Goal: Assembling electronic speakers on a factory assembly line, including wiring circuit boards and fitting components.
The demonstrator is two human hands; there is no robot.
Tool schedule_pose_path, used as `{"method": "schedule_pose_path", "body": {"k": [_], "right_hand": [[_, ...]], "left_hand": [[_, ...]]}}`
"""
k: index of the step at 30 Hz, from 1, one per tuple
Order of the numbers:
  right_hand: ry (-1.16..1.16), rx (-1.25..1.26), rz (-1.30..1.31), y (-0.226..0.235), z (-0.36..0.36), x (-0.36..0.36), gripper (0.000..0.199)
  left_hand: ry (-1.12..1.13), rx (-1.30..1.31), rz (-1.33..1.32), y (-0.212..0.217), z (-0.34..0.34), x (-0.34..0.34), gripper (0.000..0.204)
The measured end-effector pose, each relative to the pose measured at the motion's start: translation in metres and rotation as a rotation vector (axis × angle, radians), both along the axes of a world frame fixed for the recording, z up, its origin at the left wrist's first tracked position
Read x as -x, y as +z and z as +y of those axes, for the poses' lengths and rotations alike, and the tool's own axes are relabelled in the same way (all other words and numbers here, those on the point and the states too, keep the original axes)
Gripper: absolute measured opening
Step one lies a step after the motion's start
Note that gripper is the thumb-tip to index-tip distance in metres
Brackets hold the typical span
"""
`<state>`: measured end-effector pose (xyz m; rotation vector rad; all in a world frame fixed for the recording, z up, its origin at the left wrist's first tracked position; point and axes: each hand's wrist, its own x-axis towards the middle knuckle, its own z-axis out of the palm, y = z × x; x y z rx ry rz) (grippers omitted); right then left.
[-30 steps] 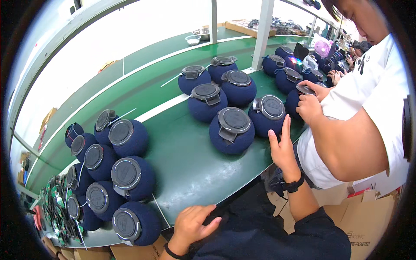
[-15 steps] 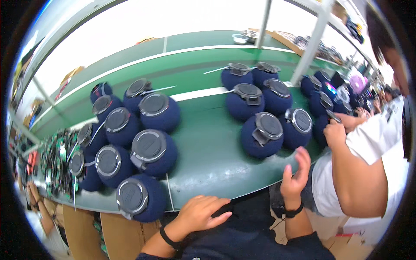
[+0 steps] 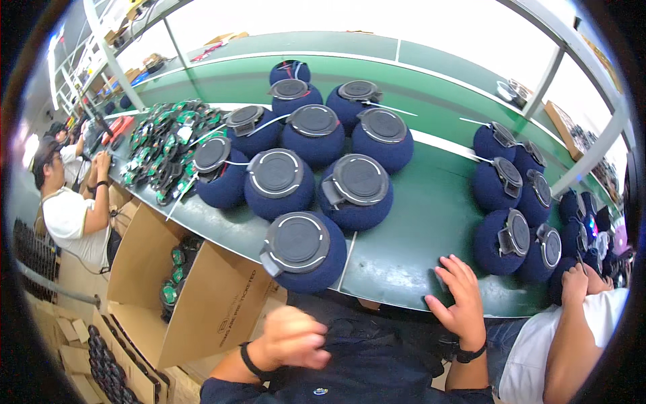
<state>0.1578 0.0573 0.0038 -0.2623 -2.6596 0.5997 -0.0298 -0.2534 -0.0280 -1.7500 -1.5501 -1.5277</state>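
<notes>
My left hand (image 3: 293, 337) is in front of the table edge, just below the nearest dark blue fabric-covered ball (image 3: 326, 252) with a round grey cap. It is smeared by motion, its fingers look curled, and I see nothing in it. My right hand (image 3: 461, 296) is over the table's near edge, open with fingers spread and empty. Nearest to it is another blue ball (image 3: 494, 249) in a cluster on the right. Several more such balls, among them one in the left group (image 3: 279, 182), rest cap up, some with pale cable ends sticking out.
A heap of green circuit boards and black parts (image 3: 168, 145) covers the table's left end. Below stands an open cardboard box (image 3: 208, 310) with similar parts inside. Metal posts (image 3: 595, 145) rise from the green table (image 3: 404, 269). A co-worker's arm (image 3: 572, 330) is close on my right; another person (image 3: 77, 209) works at far left.
My view has swung left, so the balls appear further right and the box shows more. My left hand has drawn in and its fingers have curled; my right hand has spread near the table edge.
</notes>
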Motion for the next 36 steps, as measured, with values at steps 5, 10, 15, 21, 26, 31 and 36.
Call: {"method": "schedule_pose_path", "body": {"k": [5,10,15,21,26,31,36], "right_hand": [[-0.039,-0.031,-0.058,0.000,-0.004,0.002,0.052],[-0.055,-0.045,-0.038,-0.002,-0.007,0.000,0.051],[-0.053,-0.049,-0.048,-0.003,-0.009,-0.002,0.052],[-0.050,-0.036,-0.047,-0.004,-0.009,-0.001,0.052],[-0.073,-0.041,-0.063,-0.005,-0.008,-0.002,0.052],[-0.060,-0.017,-0.073,-0.006,-0.008,-0.002,0.052],[-0.083,-0.051,-0.069,-0.005,-0.008,-0.002,0.051]], "left_hand": [[0.661,0.062,-0.146,-0.002,-0.019,0.038,0.124],[0.448,0.053,-0.566,-0.003,0.018,0.039,0.150],[0.459,0.216,-0.555,-0.005,0.012,0.041,0.148],[0.546,0.037,-0.494,-0.017,-0.017,0.050,0.131],[0.754,-0.079,-0.556,-0.019,-0.063,0.066,0.130],[0.932,-0.219,-0.537,-0.017,-0.094,0.103,0.116],[1.052,-0.225,-0.517,-0.014,-0.108,0.139,0.110]]}}
